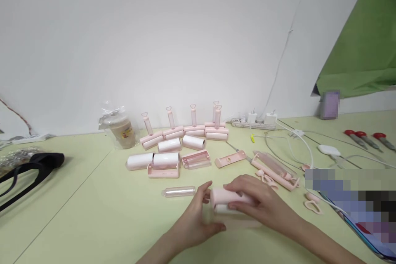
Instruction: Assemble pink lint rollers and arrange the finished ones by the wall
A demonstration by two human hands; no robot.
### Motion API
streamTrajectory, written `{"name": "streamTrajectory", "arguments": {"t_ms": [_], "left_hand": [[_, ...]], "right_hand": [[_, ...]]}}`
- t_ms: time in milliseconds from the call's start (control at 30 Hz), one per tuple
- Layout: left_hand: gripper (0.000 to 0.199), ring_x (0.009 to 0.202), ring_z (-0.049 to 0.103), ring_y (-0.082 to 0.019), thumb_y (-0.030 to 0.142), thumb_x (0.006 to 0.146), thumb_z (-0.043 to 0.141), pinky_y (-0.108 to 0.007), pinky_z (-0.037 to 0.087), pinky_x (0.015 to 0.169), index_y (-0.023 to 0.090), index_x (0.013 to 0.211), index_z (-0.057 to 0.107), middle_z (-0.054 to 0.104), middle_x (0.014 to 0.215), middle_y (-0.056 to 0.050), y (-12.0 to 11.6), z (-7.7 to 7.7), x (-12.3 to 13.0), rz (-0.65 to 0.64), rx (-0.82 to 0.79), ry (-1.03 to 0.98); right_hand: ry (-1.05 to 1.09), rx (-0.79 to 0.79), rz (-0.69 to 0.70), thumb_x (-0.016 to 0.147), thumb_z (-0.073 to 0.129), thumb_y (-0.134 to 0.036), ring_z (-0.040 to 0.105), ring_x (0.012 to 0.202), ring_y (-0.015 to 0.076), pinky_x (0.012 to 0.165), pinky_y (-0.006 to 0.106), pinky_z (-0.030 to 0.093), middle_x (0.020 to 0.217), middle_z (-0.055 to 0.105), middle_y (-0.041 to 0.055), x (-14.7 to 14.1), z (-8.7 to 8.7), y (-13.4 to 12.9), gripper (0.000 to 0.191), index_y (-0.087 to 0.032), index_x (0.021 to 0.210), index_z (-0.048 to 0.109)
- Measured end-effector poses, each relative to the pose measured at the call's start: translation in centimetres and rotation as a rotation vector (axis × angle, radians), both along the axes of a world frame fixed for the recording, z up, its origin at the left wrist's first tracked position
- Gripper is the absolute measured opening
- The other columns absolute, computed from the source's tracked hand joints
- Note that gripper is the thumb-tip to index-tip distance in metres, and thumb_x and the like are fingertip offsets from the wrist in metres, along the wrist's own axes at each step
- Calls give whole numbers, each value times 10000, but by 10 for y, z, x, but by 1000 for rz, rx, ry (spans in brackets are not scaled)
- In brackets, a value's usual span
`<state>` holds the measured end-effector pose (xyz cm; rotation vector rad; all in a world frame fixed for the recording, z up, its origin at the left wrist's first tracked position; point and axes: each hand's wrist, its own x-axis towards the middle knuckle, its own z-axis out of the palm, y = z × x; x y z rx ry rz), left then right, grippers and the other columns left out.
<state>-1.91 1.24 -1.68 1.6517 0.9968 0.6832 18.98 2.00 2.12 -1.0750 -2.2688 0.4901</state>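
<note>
My right hand [260, 200] is wrapped over a pink lint roller head [219, 196], with part of its white roll showing underneath. A blurred pale strip lies along the lower side of that head; I cannot make out what it is. By the head's left end my left hand [198, 214] has thumb and fingers apart and grips nothing. Just beyond the left fingers a clear handle tube [179, 191] lies flat on the table. Farther back are an open pink casing [196, 159], a pink cover [230, 159] and white rolls [167, 159].
Several assembled lint rollers [193, 130] with upright handles line the wall. A bagged drink cup [122, 132] stands at left, near a black strap [46, 160]. To the right are a power strip [256, 123], cables, loose pink parts [313, 207], red-ended tools [361, 135] and a phone [355, 231].
</note>
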Motion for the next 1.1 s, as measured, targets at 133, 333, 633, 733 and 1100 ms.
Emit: {"name": "streamTrajectory", "arguments": {"t_ms": [133, 333, 633, 733, 1100], "left_hand": [[817, 1181, 358, -249, 224, 624, 695, -377, 278, 998, 211, 1305, 244, 413, 1261, -90, -8, -3, -21, 36, 24, 26], [762, 1189, 347, -238, 246, 659, 681, -357, 293, 994, 230, 1293, 258, 390, 1278, -77, -12, -11, -37, 64, 2, -12], [702, 1102, 424, -214, 190, 679, 653, -351, 333, 952, 206, 1259, 258, 447, 1184, -96, -11, -15, -35, 22, 47, -103], [573, 1041, 447, -217, 170, 658, 647, -344, 365, 901, 216, 1161, 376, 469, 1118, -72, -11, -13, -37, 1, 155, -49], [480, 1029, 422, -197, 117, 644, 612, -323, 360, 899, 230, 1073, 428, 475, 1071, -33, -13, -14, -39, -35, 372, 74]], "right_hand": [[-95, 56, 105, 838, 509, -373, 541, 792, 199, 651, 315, 422, 867, 603, 61, -21, 3, -3, 217, -224, 983, 571], [-141, 22, 128, 844, 494, -391, 537, 769, 194, 627, 299, 415, 830, 597, 60, -36, 11, -2, 236, -205, 964, 576], [-171, -55, 83, 811, 534, -341, 516, 890, 224, 711, 348, 430, 1017, 529, 73, -41, -10, -6, 142, -244, 905, 578], [-60, -111, 46, 875, 419, -352, 531, 881, 194, 741, 330, 428, 981, 548, 61, -43, 4, 13, 205, -252, 974, 569], [-181, -234, 308, 663, 660, -296, 559, 719, 182, 607, 274, 423, 779, 600, 15, -92, -5, 83, 192, -187, 787, 563]]}}
